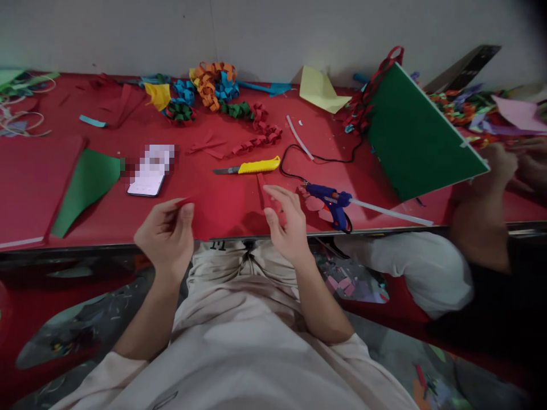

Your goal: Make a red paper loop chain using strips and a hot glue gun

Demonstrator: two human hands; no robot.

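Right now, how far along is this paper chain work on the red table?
Done: folded chains in orange, blue, green and red lie at the back of the red table. In hand: the left hand pinches a red strip; the right hand touches another red strip. Left: green sheets look uncut; glue gun and knife lie idle.

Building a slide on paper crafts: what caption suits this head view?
Left hand pinches a red paper strip while right hand hovers near the glue gun.
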